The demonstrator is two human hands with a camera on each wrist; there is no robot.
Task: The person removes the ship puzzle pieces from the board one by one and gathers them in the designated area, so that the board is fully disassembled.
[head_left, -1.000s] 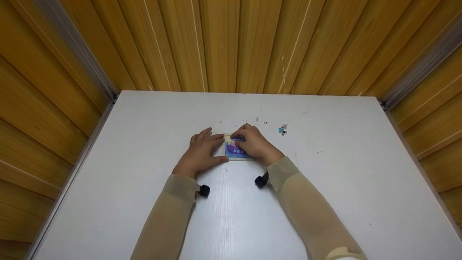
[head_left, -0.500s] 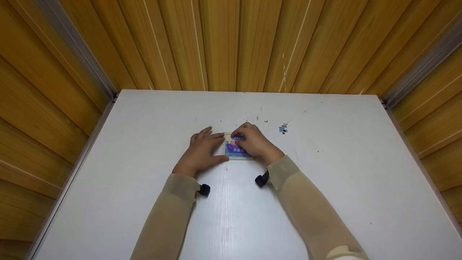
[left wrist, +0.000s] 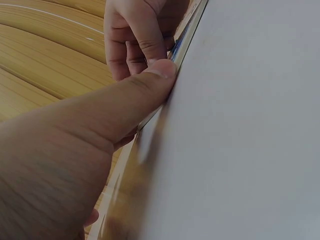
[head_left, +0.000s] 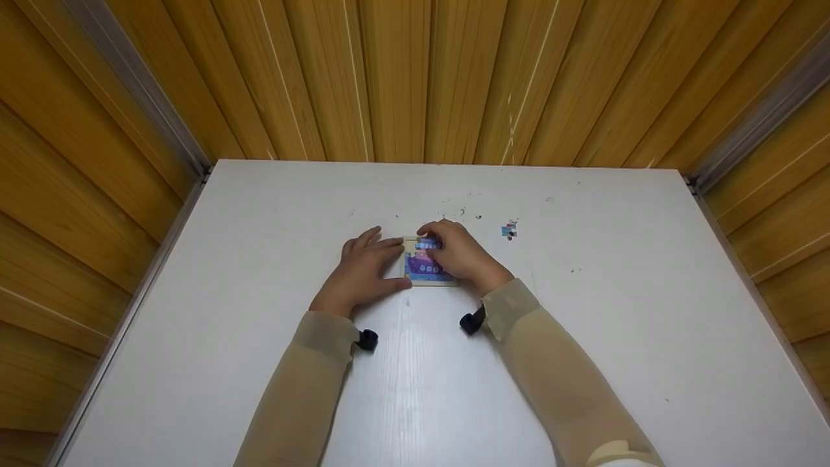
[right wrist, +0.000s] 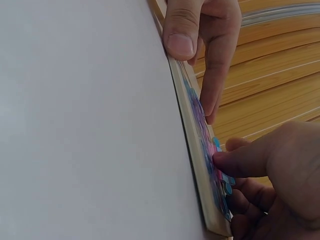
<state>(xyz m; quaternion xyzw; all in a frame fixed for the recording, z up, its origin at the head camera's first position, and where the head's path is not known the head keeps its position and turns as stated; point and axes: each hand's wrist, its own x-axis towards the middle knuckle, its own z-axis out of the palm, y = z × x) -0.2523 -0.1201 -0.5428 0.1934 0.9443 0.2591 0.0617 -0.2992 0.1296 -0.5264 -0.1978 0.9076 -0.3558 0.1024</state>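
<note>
A small jigsaw puzzle with a purple and blue picture (head_left: 421, 266) lies in a pale wooden tray (right wrist: 198, 167) on the white table. My left hand (head_left: 363, 274) rests at the tray's left side, its thumb touching the near left corner and its long fingers the far left corner. Over the right part of the puzzle, my right hand (head_left: 462, 255) curls inward. In the right wrist view it pinches a blue and pink puzzle piece (right wrist: 226, 179), raised slightly from the picture. My right hand hides the tray's right side in the head view.
To the right of the tray lie some loose puzzle pieces (head_left: 509, 230), close together. Small dark specks and marks dot the white table (head_left: 311, 201) beyond the tray. Wood-patterned panels (head_left: 395, 78) enclose the table's back and sides.
My right hand has shifted slightly right, its fingertips a little farther from the tray's left side. More of the puzzle's upper part shows. My left hand keeps its place.
</note>
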